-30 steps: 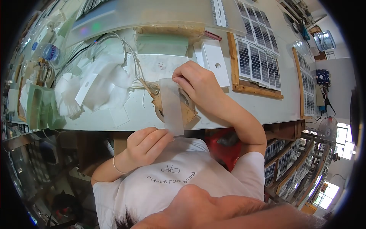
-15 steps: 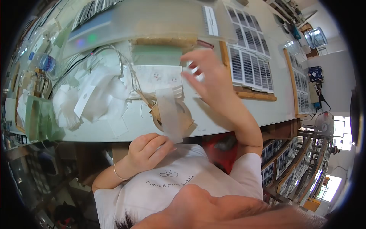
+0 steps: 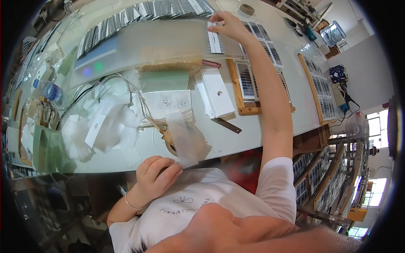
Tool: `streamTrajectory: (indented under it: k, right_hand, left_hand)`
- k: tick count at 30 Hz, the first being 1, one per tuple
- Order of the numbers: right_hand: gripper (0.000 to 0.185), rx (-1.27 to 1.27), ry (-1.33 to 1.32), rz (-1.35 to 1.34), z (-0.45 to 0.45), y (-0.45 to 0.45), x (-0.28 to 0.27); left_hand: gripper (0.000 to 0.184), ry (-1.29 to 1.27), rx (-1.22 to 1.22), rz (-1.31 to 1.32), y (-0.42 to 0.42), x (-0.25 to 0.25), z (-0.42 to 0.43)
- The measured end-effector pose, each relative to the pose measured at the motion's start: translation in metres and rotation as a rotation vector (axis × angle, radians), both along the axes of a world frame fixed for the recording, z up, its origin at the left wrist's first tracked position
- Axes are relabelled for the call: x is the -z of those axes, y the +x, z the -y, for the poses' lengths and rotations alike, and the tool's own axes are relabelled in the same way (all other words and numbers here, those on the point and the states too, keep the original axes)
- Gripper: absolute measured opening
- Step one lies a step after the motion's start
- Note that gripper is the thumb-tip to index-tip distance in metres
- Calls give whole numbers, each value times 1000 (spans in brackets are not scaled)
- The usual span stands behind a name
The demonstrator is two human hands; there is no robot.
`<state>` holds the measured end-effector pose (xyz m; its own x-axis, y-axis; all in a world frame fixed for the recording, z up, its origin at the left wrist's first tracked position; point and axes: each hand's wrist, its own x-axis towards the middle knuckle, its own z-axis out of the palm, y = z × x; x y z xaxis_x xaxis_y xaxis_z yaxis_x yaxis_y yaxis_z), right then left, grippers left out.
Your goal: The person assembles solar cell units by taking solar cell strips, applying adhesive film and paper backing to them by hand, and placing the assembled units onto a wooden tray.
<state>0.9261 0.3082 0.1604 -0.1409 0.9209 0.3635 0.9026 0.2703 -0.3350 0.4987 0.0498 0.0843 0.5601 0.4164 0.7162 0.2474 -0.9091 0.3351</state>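
My left hand [image 3: 157,175], with a thin bangle at the wrist, is at the table's front edge. Its fingers are closed on the lower end of a translucent strip [image 3: 181,137]. That strip lies over a round brown ring [image 3: 202,137], partly hiding it. Stretched far across the table, my right hand [image 3: 230,27] has thumb and fingers closed at the top end of a white strip with dark edges [image 3: 215,42]. This strip lies on the right end of a long translucent board [image 3: 156,40].
Stacked white pieces with a hole [image 3: 219,95] lie beside a dark metal strip [image 3: 230,125]. Small solar panels [image 3: 247,80] rest in a wooden frame [image 3: 249,110]. Loose white sheets [image 3: 112,122], cables and a water bottle [image 3: 48,88] are at left. A tape roll [image 3: 247,9] lies far back.
My right hand has moved forward from above the middle of the table to the white strip. The stacked white pieces now show where it was. My left hand still holds the translucent strip.
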Motion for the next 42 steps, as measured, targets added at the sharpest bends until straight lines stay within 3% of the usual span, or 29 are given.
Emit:
streamTrajectory:
  k: [1,3,8,10,13,17,19,22,23,31,33,42]
  right_hand:
    - [42,3,-2,-4,-2,3,0]
    - [35,-85,-57,-363,-9,9,-4]
    - [20,26,-59,-174,-27,11,9]
    - [18,21,177,-184,-26,9,12]
    - [20,-113,86,-587,23,-15,-41]
    - [28,-191,91,-645,137,-95,-88]
    - [18,-323,-3,-680,177,-123,-70]
    - [24,-379,-360,-644,217,-168,-25]
    - [24,-398,-487,-757,221,-177,-6]
    - [20,-344,-396,-644,197,-179,38]
    - [19,-337,-398,-639,196,-179,40]
    - [19,-311,-303,-642,199,-186,49]
  left_hand:
    - [35,3,6,-2,0,-2,0]
    - [36,7,12,-6,0,-3,-1]
    - [37,-10,13,-2,2,0,-2]
    - [37,-2,15,-2,2,0,-2]
    - [37,4,22,11,-1,-3,-3]
    - [33,47,77,42,-11,2,-1]
    - [27,108,159,72,-12,-2,-2]
    - [28,152,219,104,-7,3,2]
    - [29,151,230,79,-6,-1,1]
    - [37,124,83,-8,7,14,3]
    - [35,-2,144,-73,4,21,3]
    - [25,-8,155,-73,8,19,-1]
